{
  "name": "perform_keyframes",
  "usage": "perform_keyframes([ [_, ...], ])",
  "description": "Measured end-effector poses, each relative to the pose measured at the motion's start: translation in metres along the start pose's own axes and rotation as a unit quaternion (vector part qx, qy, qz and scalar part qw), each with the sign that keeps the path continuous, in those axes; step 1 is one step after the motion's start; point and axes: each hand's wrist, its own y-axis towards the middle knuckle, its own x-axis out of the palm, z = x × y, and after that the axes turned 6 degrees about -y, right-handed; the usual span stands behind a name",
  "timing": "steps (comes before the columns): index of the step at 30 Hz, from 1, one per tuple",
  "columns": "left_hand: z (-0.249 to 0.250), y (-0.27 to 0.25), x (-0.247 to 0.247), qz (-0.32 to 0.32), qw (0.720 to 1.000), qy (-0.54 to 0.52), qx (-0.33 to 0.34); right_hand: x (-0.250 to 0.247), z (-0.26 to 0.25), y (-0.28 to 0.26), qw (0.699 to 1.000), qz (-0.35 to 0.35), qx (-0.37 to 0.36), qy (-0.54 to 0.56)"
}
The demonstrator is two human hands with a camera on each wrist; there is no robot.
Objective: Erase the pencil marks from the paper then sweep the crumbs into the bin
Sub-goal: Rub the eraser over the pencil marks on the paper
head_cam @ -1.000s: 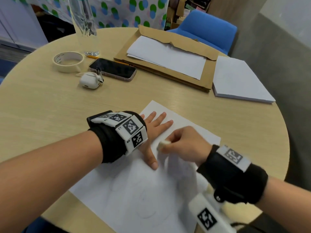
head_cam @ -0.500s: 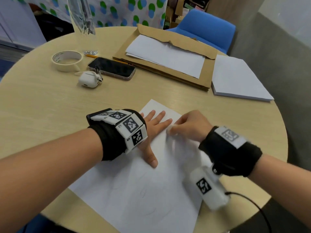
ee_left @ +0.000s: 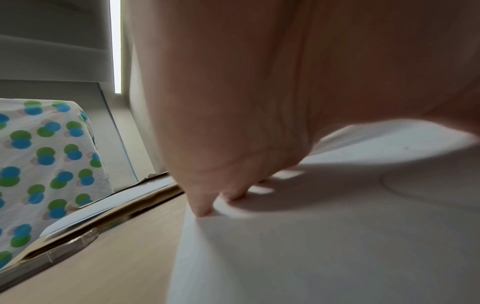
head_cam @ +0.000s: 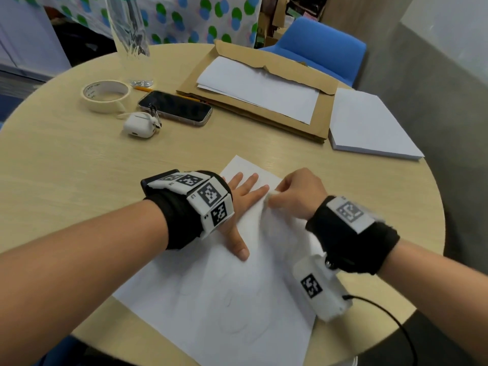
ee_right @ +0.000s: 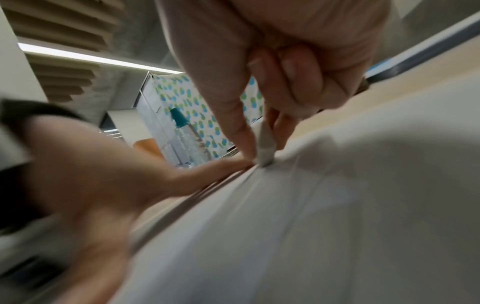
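A white sheet of paper (head_cam: 224, 294) with faint pencil curves lies on the round wooden table (head_cam: 66, 167) in front of me. My left hand (head_cam: 241, 196) lies flat on the sheet's far corner, fingers spread and straight, pressing it down (ee_left: 205, 211). My right hand (head_cam: 293, 191) pinches a small white eraser (ee_right: 265, 148) between thumb and fingers. The eraser's tip touches the paper right beside the left fingertips (ee_right: 233, 164). The paper is slightly rumpled under the eraser. No bin is in view.
At the back of the table lie a tape roll (head_cam: 105, 95), a phone (head_cam: 175, 108), a white earbud case (head_cam: 140, 125), a clear bottle (head_cam: 129, 35), a brown envelope with sheets (head_cam: 258, 93) and a paper stack (head_cam: 369, 128). A blue chair (head_cam: 324, 46) stands behind.
My right hand with the eraser moved away from me up the sheet, from beside the left thumb to the left fingertips. The left hand stayed flat in place.
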Motion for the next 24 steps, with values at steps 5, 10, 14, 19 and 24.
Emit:
perform_keyframes([
  [5, 0.000, 0.000, 0.000, -0.005, 1.000, 0.003, 0.001, 0.001, 0.004, -0.013, 0.995, -0.102, -0.007, 0.007],
  [10, 0.001, -0.002, -0.001, 0.000, 1.000, -0.005, 0.000, -0.012, 0.012, -0.003, 1.000, -0.010, 0.008, 0.028],
  [14, -0.001, 0.001, 0.002, 0.008, 1.000, -0.006, 0.002, 0.009, 0.020, -0.035, 0.994, -0.099, -0.040, 0.013],
  [19, 0.001, -0.001, 0.001, 0.009, 1.000, -0.005, 0.000, -0.017, 0.013, -0.007, 0.994, -0.106, 0.007, -0.004],
  [24, 0.000, 0.000, 0.002, 0.008, 1.000, -0.003, -0.001, -0.002, 0.018, -0.014, 0.998, -0.053, -0.033, 0.015],
])
